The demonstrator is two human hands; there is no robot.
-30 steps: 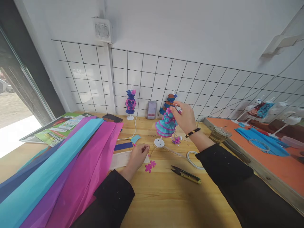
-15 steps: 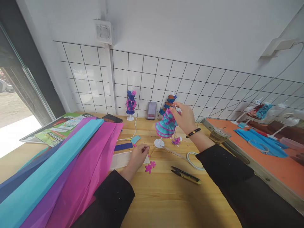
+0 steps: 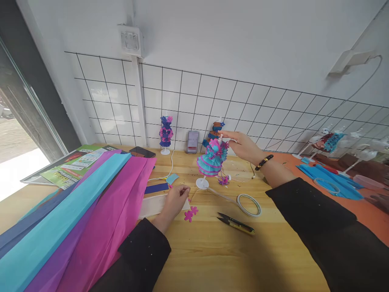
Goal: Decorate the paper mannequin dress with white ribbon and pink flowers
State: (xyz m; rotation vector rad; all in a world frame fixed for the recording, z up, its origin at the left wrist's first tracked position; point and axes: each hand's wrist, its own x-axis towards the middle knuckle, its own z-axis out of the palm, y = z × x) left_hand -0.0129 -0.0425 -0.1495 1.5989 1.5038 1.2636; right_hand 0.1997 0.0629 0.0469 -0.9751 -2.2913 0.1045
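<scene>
- Seemingly, the right hand (image 3: 243, 145) touched the turquoise-and-pink, ruffled, paper-like dress (image 3: 209, 164), grip unclear
- The left hand (image 3: 175, 200) was curled, hold unclear
- A translucent pink plastic tub (image 3: 366, 181) sat rightward, contents indistinct

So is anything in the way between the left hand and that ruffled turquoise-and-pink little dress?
Nothing visible blocks the left hand from the dress; the round white stand base sits low beneath it.

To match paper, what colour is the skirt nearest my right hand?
The skirt is turquoise with pink bands, clearest in the head view.
</scene>
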